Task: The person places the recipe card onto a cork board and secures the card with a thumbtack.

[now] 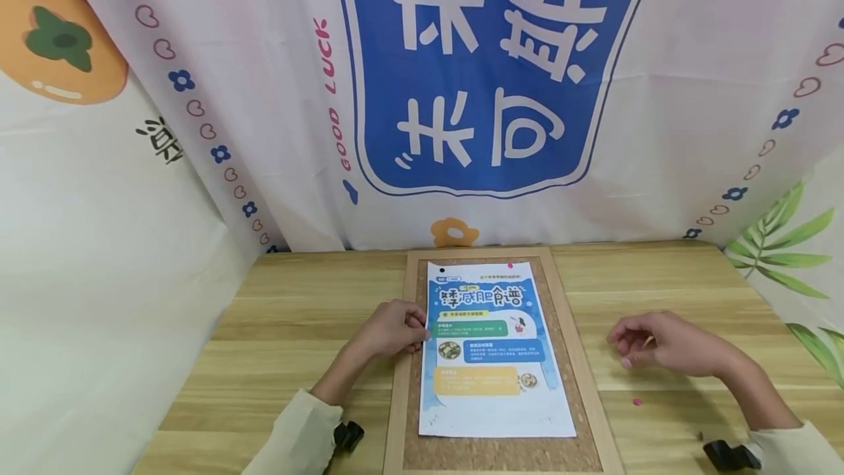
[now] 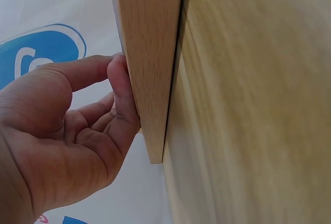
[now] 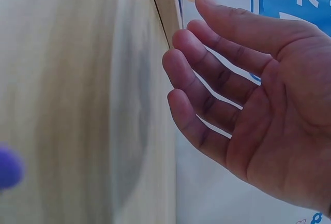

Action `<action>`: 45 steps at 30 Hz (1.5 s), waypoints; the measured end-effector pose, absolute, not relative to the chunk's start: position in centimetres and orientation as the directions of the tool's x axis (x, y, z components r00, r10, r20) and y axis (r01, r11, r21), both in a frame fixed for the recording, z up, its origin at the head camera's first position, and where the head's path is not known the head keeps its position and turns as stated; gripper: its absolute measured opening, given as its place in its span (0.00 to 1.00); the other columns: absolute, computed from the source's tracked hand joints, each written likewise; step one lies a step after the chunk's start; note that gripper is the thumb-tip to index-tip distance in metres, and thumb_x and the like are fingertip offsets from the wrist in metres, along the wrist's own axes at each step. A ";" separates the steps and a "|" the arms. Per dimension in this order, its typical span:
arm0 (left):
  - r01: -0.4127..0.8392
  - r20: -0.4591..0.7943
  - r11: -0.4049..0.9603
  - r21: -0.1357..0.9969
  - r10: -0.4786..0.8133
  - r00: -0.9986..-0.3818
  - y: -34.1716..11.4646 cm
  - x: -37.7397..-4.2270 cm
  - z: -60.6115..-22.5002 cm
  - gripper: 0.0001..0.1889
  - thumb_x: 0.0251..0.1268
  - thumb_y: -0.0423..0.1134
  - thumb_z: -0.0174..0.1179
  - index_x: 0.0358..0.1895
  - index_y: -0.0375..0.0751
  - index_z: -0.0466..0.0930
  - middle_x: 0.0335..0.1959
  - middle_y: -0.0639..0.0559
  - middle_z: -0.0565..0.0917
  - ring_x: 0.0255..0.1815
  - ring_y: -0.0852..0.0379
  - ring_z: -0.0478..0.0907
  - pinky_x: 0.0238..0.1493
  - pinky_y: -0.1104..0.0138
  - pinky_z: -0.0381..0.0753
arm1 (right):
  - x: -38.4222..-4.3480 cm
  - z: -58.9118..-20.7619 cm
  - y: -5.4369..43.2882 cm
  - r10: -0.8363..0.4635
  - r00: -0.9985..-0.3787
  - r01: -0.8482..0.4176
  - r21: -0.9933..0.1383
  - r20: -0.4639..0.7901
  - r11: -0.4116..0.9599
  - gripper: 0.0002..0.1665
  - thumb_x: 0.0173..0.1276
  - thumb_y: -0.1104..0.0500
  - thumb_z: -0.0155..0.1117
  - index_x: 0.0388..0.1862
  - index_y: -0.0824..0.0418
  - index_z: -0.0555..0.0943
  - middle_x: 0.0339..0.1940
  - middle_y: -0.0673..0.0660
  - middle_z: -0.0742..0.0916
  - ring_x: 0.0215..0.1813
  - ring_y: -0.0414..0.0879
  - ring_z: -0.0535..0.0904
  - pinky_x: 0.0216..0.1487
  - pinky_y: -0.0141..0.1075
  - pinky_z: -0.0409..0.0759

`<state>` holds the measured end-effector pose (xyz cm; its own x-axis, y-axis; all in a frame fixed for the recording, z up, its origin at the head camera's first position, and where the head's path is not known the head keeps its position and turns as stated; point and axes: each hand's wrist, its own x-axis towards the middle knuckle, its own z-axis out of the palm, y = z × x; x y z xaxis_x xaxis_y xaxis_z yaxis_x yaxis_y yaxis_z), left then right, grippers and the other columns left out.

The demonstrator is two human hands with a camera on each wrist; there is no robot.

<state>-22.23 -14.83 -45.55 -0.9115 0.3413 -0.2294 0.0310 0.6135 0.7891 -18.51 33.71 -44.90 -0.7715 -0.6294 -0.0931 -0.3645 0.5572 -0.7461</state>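
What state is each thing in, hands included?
Board: flat on the table.
Sheet: face up, pinned near both top corners, bottom corners unpinned.
Black pin: in the sheet, top left.
Upper pink pin: in the sheet, top right.
Lower pink pin: loose on the table.
Purple thing: blurred, unclear.
Left hand: at the board's left edge, grip unclear.
Right hand: empty, fingers bent.

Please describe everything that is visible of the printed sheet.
The printed sheet looks like thin paper: rectangular, white and blue, with a large title, green, blue and yellow text panels and small pictures. It lies roughly flat on the cork board, with cork showing below its bottom edge. A black pin sits near its top left corner, a pink pin near the top right. The left hand is at its left edge; whether it pinches the paper is unclear.
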 end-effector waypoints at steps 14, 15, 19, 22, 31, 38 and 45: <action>0.031 -0.235 0.615 0.788 0.346 -0.908 -14.8 -22.3 -45.5 0.04 0.70 0.32 0.69 0.43 0.34 0.85 0.31 0.47 0.86 0.26 0.57 0.83 0.29 0.69 0.84 | -16.7 -46.2 34.7 -0.678 -0.731 -0.372 -0.793 -0.069 0.482 0.12 0.74 0.66 0.71 0.54 0.67 0.85 0.43 0.49 0.89 0.43 0.34 0.85 0.42 0.31 0.88; 0.030 -0.236 0.616 0.787 0.345 -0.909 -14.8 -22.3 -45.5 0.04 0.70 0.32 0.70 0.43 0.34 0.85 0.30 0.47 0.86 0.26 0.57 0.83 0.29 0.69 0.85 | -16.5 -46.3 34.8 -0.678 -0.732 -0.374 -0.794 -0.065 0.480 0.12 0.73 0.66 0.71 0.53 0.67 0.85 0.43 0.48 0.89 0.43 0.34 0.85 0.42 0.31 0.88; 0.027 -0.235 0.614 0.789 0.341 -0.910 -14.7 -22.3 -45.5 0.04 0.70 0.31 0.70 0.42 0.34 0.85 0.30 0.47 0.86 0.26 0.57 0.83 0.29 0.68 0.84 | -16.0 -46.5 35.0 -0.674 -0.736 -0.373 -0.795 -0.061 0.479 0.11 0.73 0.67 0.71 0.52 0.66 0.85 0.41 0.47 0.89 0.42 0.34 0.85 0.41 0.32 0.88; 0.025 -0.234 0.613 0.790 0.338 -0.911 -14.7 -22.3 -45.5 0.04 0.70 0.31 0.70 0.43 0.34 0.85 0.30 0.47 0.86 0.26 0.57 0.83 0.29 0.67 0.84 | -15.5 -46.7 34.9 -0.667 -0.741 -0.347 -0.805 -0.079 0.481 0.11 0.74 0.64 0.71 0.52 0.65 0.85 0.40 0.47 0.89 0.41 0.35 0.85 0.40 0.32 0.87; 0.023 -0.236 0.611 0.791 0.340 -0.911 -14.8 -22.4 -45.6 0.05 0.70 0.31 0.70 0.43 0.34 0.85 0.31 0.47 0.86 0.26 0.57 0.83 0.30 0.68 0.84 | -14.1 -47.2 34.5 -0.636 -0.771 -0.364 -0.789 -0.043 0.495 0.09 0.74 0.62 0.72 0.51 0.63 0.85 0.38 0.45 0.89 0.38 0.34 0.84 0.37 0.32 0.85; 0.026 -0.234 0.617 0.786 0.337 -0.912 -14.8 -22.4 -45.4 0.04 0.70 0.31 0.69 0.43 0.34 0.85 0.31 0.47 0.86 0.26 0.57 0.83 0.29 0.68 0.84 | -13.6 -47.5 34.1 -0.587 -0.808 -0.336 -0.773 -0.058 0.539 0.07 0.75 0.62 0.71 0.49 0.62 0.85 0.36 0.43 0.88 0.38 0.32 0.83 0.35 0.31 0.84; 0.024 -0.237 0.611 0.791 0.342 -0.909 -14.8 -22.4 -45.4 0.05 0.70 0.31 0.69 0.43 0.34 0.85 0.31 0.46 0.86 0.26 0.57 0.83 0.29 0.68 0.84 | -13.5 -47.6 34.0 -0.573 -0.817 -0.328 -0.763 -0.067 0.557 0.07 0.73 0.63 0.72 0.48 0.62 0.85 0.35 0.43 0.88 0.37 0.31 0.82 0.34 0.30 0.83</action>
<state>-22.38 -14.83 -45.44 -0.9093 0.3421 -0.2369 0.0239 0.6113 0.7910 -13.50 33.97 -47.64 -0.8167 -0.5732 -0.0670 -0.3284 0.5571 -0.7627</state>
